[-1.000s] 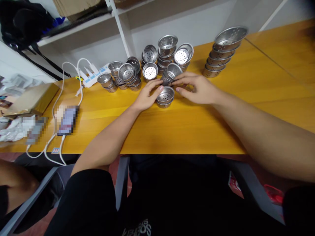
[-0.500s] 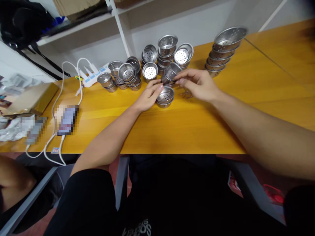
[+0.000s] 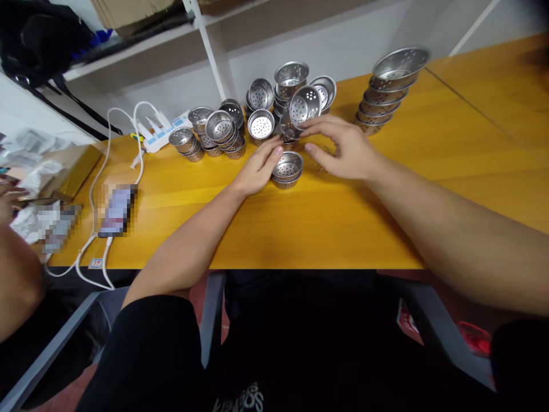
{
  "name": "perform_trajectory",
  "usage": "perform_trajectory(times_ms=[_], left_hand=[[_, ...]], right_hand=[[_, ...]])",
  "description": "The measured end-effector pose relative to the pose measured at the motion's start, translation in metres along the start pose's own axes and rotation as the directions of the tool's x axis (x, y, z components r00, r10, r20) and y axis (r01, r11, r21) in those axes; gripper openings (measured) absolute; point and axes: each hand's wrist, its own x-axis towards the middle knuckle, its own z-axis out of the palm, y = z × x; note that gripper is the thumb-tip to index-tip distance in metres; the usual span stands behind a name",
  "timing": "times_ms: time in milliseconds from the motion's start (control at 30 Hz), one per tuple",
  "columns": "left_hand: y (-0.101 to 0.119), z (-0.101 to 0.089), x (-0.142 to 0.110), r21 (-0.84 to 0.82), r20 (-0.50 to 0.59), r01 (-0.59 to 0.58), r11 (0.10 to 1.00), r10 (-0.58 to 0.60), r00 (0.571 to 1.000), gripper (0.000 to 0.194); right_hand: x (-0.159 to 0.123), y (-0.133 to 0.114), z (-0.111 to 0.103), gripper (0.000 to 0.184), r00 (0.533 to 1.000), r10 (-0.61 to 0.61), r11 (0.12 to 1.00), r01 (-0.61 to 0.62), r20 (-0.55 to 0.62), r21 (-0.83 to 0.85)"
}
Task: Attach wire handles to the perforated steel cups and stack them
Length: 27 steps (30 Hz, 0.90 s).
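Touching a tilted cup point(image 3: 305, 106), the right hand point(image 3: 346, 147) holds its digits apart; nested cups point(image 3: 287, 168) adjoin the left hand point(image 3: 256, 168), grip unclear.

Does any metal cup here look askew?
Yes, most clearly the round, perforated silver metal cup at the bare right hand: it tilts, its opening facing us. The nested silver metal cups in front stand upright.

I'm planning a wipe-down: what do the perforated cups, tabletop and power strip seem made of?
Perforated cups: bare, shiny metal, perhaps stainless steel, given their silvery reflections.
Tabletop: smooth, yellow-orange wood or laminate; faint streaks and sheen leave it open.
Power strip: probably plastic, judging by its white and blue body.
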Motion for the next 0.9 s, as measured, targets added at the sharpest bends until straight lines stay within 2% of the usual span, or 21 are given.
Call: perform_trajectory(times_ms=[100,167,233,300,433,533,667,900], left_hand=[[0.011,-0.002,-0.003,0.092,-0.162,-0.049,0.995,0.063,0.985,0.110],[0.022,-0.006,-0.005,0.186,-0.195,-0.082,0.979,0.119,0.973,0.118],[0.030,-0.008,-0.007,0.258,-0.170,-0.139,0.956,0.187,0.967,0.122],[0.031,-0.007,-0.006,0.285,-0.128,-0.201,0.937,0.245,0.961,0.118],[0.011,-0.002,0.002,0.268,-0.088,-0.295,0.917,0.328,0.941,0.115],[-0.003,0.000,0.005,0.256,-0.076,-0.341,0.904,0.371,0.926,0.112],[-0.005,-0.002,0.005,0.256,-0.077,-0.351,0.901,0.380,0.922,0.112],[-0.001,-0.001,0.004,0.246,-0.125,-0.326,0.913,0.364,0.923,0.110]], right_hand=[[-0.002,-0.023,-0.006,0.046,1.000,-0.011,0.999,0.012,0.020,-0.031],[-0.004,-0.035,-0.005,0.050,0.999,-0.024,0.999,0.025,0.038,-0.034],[-0.005,-0.042,-0.003,0.044,0.997,-0.040,0.999,0.042,0.068,-0.028],[-0.007,-0.042,0.000,0.038,0.993,-0.085,0.996,0.087,0.081,-0.021],[-0.008,-0.031,0.007,0.041,0.976,-0.215,0.976,0.216,0.024,-0.017],[-0.010,-0.026,0.011,0.040,0.974,-0.221,0.974,0.223,0.044,-0.049],[-0.013,-0.026,0.012,0.035,0.974,-0.200,0.972,0.211,0.104,-0.100],[-0.012,-0.030,-0.002,0.043,0.985,-0.168,0.981,0.171,0.047,-0.090]])
